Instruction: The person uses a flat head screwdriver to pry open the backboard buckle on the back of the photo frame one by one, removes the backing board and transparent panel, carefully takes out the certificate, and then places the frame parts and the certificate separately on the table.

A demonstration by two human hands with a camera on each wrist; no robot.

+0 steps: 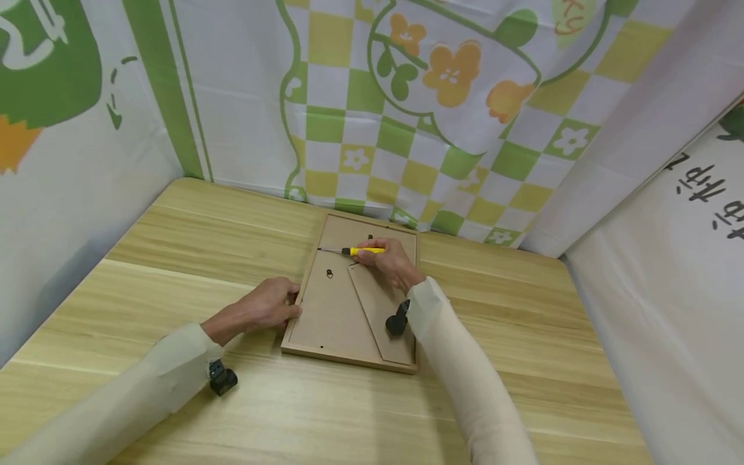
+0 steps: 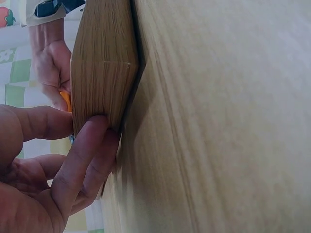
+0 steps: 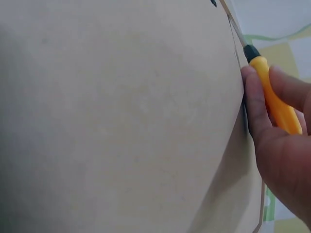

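Observation:
A picture frame [image 1: 328,316] lies face down on the table, its brown backing board up and a hinged easel leg [image 1: 391,345] flat against it. My left hand [image 1: 268,303] holds the frame's left edge, its fingertips against the wooden side [image 2: 104,82] in the left wrist view. With my right hand [image 1: 392,259] I grip a screwdriver [image 1: 371,250] by its yellow handle, above the backing. The shaft points left, its tip at a small dark tab [image 1: 320,248] on the frame's left edge. In the right wrist view, thumb and fingers pinch the handle [image 3: 274,94].
Small dark hanging hooks [image 1: 329,274] sit on the backing, and another dark tab [image 1: 322,347] is near its lower edge. The wooden table [image 1: 232,226] extends around the frame. Behind it hangs a checked curtain [image 1: 401,139], close to the frame's far edge.

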